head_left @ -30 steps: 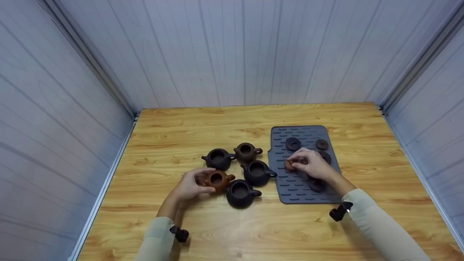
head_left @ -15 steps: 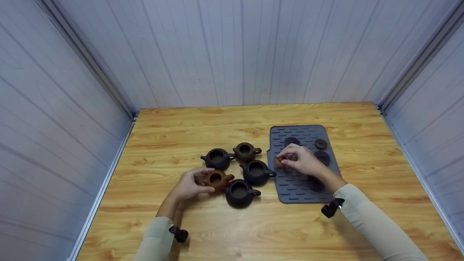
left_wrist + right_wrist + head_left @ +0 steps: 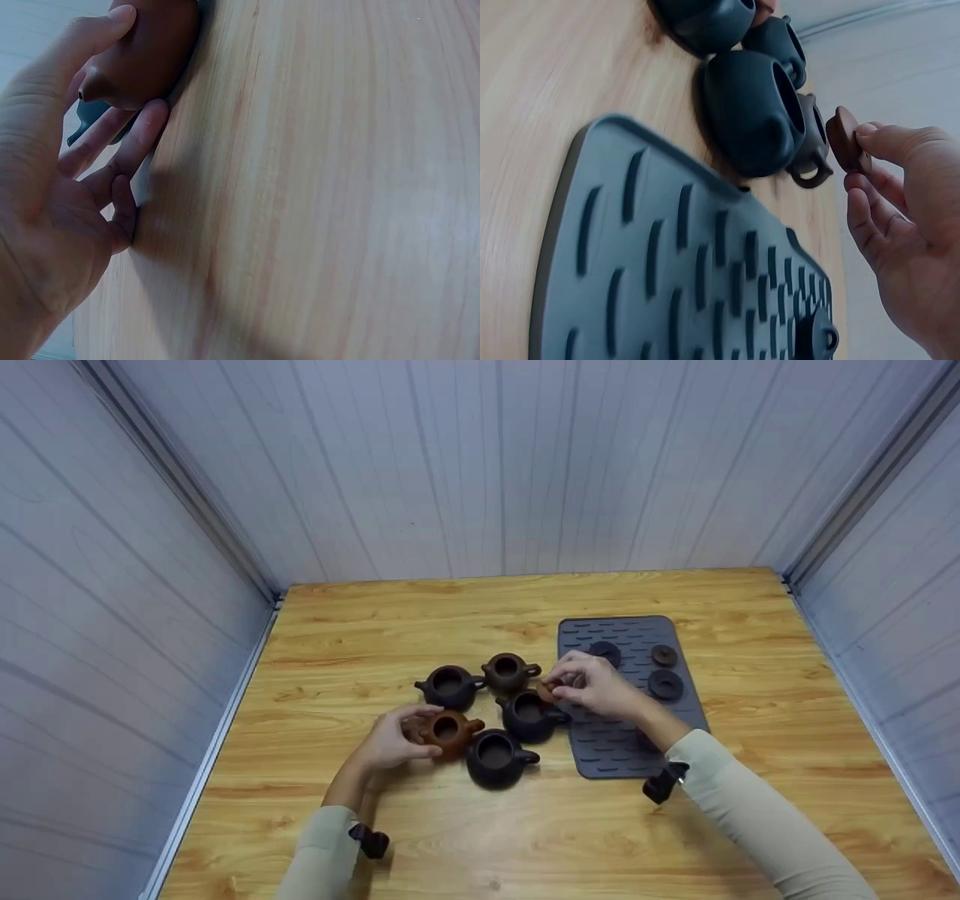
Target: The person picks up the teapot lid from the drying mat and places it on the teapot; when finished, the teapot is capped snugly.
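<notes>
My left hand (image 3: 394, 740) holds a small reddish-brown teapot (image 3: 459, 741) on the table, thumb and fingers on either side around its spout (image 3: 94, 86). The teapot's top is uncovered. My right hand (image 3: 596, 686) pinches a reddish-brown teapot lid (image 3: 844, 141) between thumb and fingers. That lid is raised and tilted, above the handle side of a black teapot (image 3: 525, 729) in the head view. Other lidless pots stand close by: a black teapot (image 3: 448, 701) at the back left, a dark brown teapot (image 3: 508, 682) behind, and a black teapot (image 3: 495, 776) in front.
A grey ridged mat (image 3: 611, 761) lies right of the teapots. On it are a black lid (image 3: 604, 651), a small brown lid (image 3: 664, 655) and another black lid (image 3: 665, 685); a further dark lid is mostly behind my right wrist. Pale panels (image 3: 525, 472) enclose the wooden table (image 3: 375, 630).
My right hand has lifted the reddish-brown lid off the mat and carried it left, over toward the teapots. My left hand stays on the reddish-brown teapot.
</notes>
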Tool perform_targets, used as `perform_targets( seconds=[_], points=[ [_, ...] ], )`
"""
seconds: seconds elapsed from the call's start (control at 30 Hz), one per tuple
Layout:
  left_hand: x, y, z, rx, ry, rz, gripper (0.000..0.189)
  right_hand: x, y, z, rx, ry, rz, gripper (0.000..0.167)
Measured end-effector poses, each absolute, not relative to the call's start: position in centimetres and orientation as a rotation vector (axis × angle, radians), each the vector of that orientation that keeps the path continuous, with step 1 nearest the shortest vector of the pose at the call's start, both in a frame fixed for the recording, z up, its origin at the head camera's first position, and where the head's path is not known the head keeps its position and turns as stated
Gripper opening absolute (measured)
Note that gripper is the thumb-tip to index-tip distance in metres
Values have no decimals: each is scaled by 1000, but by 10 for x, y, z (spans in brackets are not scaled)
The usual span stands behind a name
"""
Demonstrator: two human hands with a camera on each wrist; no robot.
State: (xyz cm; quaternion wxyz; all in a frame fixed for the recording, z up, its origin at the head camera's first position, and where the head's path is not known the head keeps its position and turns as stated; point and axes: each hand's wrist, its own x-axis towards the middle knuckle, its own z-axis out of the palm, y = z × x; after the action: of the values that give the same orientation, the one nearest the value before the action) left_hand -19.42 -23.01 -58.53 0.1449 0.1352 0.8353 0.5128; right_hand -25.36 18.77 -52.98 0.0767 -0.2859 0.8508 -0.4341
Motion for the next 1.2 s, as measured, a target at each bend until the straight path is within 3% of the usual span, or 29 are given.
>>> perform_targets(
  seconds=[1.2],
  points=[
    [-194,-230,-584,417,2378,1491,63,-242,73,-519,-1086,2405,-1237,19]
  ],
)
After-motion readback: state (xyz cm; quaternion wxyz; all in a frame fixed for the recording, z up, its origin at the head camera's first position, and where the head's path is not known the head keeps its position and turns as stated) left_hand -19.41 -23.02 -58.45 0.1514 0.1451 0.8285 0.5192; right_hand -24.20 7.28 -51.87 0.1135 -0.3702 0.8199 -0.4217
